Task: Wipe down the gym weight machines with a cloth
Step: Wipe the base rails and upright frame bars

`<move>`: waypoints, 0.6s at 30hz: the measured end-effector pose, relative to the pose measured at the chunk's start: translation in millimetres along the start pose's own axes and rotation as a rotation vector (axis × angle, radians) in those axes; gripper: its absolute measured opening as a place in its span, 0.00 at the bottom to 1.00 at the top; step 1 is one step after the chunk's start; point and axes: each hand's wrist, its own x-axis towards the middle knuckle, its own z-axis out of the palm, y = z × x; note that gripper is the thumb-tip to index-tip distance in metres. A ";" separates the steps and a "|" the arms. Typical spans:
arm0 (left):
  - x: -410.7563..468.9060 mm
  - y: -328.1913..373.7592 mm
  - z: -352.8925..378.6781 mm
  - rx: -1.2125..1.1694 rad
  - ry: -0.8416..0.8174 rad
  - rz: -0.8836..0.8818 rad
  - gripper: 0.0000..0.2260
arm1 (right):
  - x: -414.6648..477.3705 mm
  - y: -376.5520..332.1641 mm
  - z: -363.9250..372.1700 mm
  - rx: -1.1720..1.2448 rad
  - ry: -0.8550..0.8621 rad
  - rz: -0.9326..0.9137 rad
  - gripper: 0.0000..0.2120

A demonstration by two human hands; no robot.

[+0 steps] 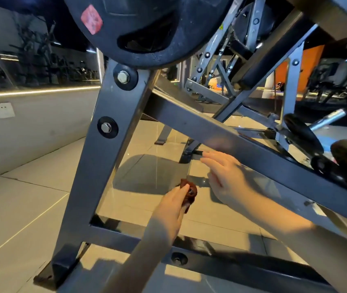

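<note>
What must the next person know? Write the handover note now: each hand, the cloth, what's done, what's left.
Left hand: grips the bunched reddish-brown cloth in the gap between the upright post and the sloping beam, off the metal.
Right hand: open, fingers straight, just under the sloping beam; blurred, so contact is unclear.
Done: the picture does not show which parts have been wiped.
Left: bring the cloth onto the sloping beam, then probably the upright post, the base bar and the weight plate above.
</note>
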 end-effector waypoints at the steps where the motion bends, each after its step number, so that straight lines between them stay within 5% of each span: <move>1: -13.7 -14.2 12.9 0.013 -0.106 -0.027 0.20 | -17.0 1.2 2.9 0.027 -0.046 0.046 0.16; 3: -29.8 -19.3 36.6 0.001 -0.275 -0.161 0.20 | -50.9 1.7 5.7 0.023 -0.201 0.112 0.18; 8: -41.9 -20.9 53.9 -0.025 -0.367 -0.200 0.26 | -117.6 5.2 20.0 0.040 -0.580 0.306 0.21; 10: -43.7 -23.3 48.0 -0.019 -0.361 -0.214 0.27 | -123.2 0.0 31.7 0.126 -0.609 0.342 0.23; 14: -51.0 -45.4 23.9 0.396 -0.452 -0.102 0.35 | -116.7 -11.0 52.5 0.304 -0.522 0.302 0.27; 18: -68.6 -62.3 15.1 0.383 -0.518 -0.133 0.37 | -118.8 -17.5 71.9 0.430 -0.570 0.288 0.19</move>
